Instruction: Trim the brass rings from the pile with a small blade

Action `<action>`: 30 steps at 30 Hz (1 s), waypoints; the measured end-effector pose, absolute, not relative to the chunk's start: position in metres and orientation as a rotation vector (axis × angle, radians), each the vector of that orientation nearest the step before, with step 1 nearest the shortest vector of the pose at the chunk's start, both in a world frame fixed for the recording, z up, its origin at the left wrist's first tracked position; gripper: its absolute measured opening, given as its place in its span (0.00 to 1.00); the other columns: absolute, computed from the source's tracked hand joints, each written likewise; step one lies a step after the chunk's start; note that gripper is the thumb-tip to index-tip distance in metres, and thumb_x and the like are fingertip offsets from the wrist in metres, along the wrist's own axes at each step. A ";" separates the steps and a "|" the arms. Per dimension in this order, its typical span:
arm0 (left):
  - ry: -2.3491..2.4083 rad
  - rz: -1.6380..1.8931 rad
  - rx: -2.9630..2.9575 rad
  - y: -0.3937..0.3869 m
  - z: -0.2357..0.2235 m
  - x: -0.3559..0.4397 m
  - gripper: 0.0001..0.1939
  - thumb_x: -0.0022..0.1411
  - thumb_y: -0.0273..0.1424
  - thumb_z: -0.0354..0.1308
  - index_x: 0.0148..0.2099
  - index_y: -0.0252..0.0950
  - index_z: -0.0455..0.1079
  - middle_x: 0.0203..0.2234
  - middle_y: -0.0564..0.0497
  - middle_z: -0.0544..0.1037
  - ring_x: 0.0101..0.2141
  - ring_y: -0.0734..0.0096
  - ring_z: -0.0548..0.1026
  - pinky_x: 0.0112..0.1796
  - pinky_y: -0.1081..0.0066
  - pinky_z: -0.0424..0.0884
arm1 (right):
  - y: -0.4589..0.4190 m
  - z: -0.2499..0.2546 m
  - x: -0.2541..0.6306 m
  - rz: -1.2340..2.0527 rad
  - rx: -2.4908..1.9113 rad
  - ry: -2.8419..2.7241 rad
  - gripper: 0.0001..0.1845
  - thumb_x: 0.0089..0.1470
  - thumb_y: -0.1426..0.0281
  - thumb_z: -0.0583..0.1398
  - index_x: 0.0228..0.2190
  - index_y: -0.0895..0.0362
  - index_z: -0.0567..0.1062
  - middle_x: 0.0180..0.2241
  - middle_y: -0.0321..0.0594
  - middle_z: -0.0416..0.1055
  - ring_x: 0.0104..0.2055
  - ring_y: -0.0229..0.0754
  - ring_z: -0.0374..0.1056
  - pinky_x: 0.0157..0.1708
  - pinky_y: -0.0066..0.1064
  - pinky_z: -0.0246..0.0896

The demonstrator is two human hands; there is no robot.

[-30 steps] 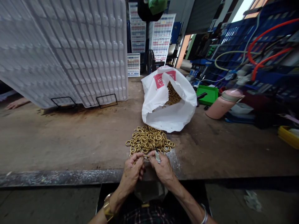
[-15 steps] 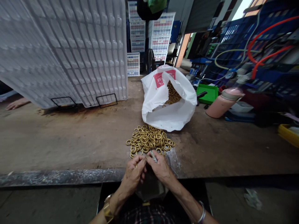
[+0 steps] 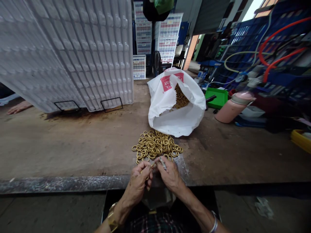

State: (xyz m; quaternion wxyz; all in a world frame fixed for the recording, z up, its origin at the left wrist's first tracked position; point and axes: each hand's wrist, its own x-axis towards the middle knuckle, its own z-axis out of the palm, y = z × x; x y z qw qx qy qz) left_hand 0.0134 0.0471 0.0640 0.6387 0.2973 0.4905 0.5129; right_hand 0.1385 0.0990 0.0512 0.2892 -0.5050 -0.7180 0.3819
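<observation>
My left hand (image 3: 140, 177) is closed in a pinch on a brass ring (image 3: 153, 166), just over the table's front edge. My right hand (image 3: 169, 173) is closed round a small greyish tool or strip (image 3: 162, 163) that I cannot identify, its fingertips close to the ring. Whether the right fingertips touch the ring is hard to tell. Right beyond both hands lies a heap of brass rings (image 3: 155, 144) on the wooden table (image 3: 73, 149). Behind the heap, a white plastic bag (image 3: 175, 124) lies open, with more rings (image 3: 181, 98) inside.
Tall stacked clear plastic trays (image 3: 97, 58) stand at the left on black wire stands (image 3: 111, 104). Another person's hand (image 3: 20, 106) rests beyond them. A pink bottle (image 3: 228, 111), a green tray (image 3: 217, 98) and a yellow tray (image 3: 301, 140) are at the right. White crates (image 3: 167, 30) are stacked behind.
My right hand has moved slightly right, away from the left, opening a small gap where the ring shows. The left hand stays nearly in place.
</observation>
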 end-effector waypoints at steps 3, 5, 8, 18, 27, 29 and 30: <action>1.160 1.183 0.702 0.049 0.064 0.012 0.17 0.53 0.46 0.55 0.30 0.36 0.61 0.16 0.59 0.63 0.14 0.83 0.57 0.15 0.81 0.55 | 0.093 0.048 0.141 0.849 -1.281 -2.163 0.08 0.50 0.73 0.49 0.27 0.55 0.68 0.21 0.35 0.67 0.23 0.36 0.62 0.25 0.24 0.50; 1.196 1.181 0.723 0.050 0.063 0.012 0.17 0.54 0.46 0.54 0.30 0.36 0.61 0.16 0.59 0.63 0.14 0.82 0.57 0.15 0.81 0.55 | 0.089 0.047 0.140 0.787 -1.266 -2.262 0.09 0.48 0.76 0.49 0.29 0.55 0.68 0.23 0.36 0.69 0.26 0.37 0.64 0.26 0.24 0.51; 1.246 1.170 0.758 0.050 0.063 0.012 0.17 0.54 0.46 0.54 0.29 0.36 0.60 0.16 0.59 0.63 0.14 0.82 0.57 0.15 0.81 0.56 | 0.086 0.046 0.139 0.718 -1.283 -2.340 0.10 0.46 0.77 0.49 0.30 0.55 0.68 0.26 0.38 0.71 0.28 0.38 0.66 0.27 0.25 0.50; 1.065 1.228 0.646 0.034 0.080 0.003 0.16 0.53 0.43 0.57 0.29 0.36 0.61 0.15 0.60 0.63 0.13 0.84 0.58 0.15 0.81 0.54 | 0.097 0.046 0.145 0.536 -1.471 -2.414 0.12 0.49 0.75 0.50 0.35 0.56 0.69 0.27 0.39 0.72 0.27 0.39 0.66 0.25 0.27 0.46; 0.933 1.421 0.301 0.040 0.072 -0.021 0.13 0.51 0.36 0.61 0.30 0.33 0.63 0.25 0.52 0.71 0.20 0.81 0.65 0.16 0.81 0.58 | 0.083 0.050 0.124 0.458 -1.505 -2.448 0.10 0.53 0.69 0.54 0.40 0.52 0.66 0.38 0.38 0.69 0.35 0.41 0.66 0.29 0.29 0.48; 0.907 1.433 0.270 0.039 0.070 -0.025 0.11 0.51 0.34 0.61 0.31 0.34 0.64 0.24 0.53 0.71 0.19 0.80 0.65 0.16 0.81 0.58 | 0.083 0.053 0.121 0.460 -1.547 -2.473 0.10 0.53 0.70 0.54 0.40 0.52 0.65 0.38 0.37 0.69 0.34 0.41 0.66 0.28 0.29 0.48; 0.888 1.432 0.253 0.039 0.070 -0.027 0.10 0.51 0.33 0.61 0.33 0.34 0.64 0.24 0.53 0.71 0.19 0.80 0.65 0.16 0.81 0.58 | 0.082 0.054 0.121 0.466 -1.557 -2.476 0.10 0.53 0.70 0.54 0.39 0.52 0.65 0.38 0.37 0.68 0.34 0.41 0.66 0.28 0.29 0.48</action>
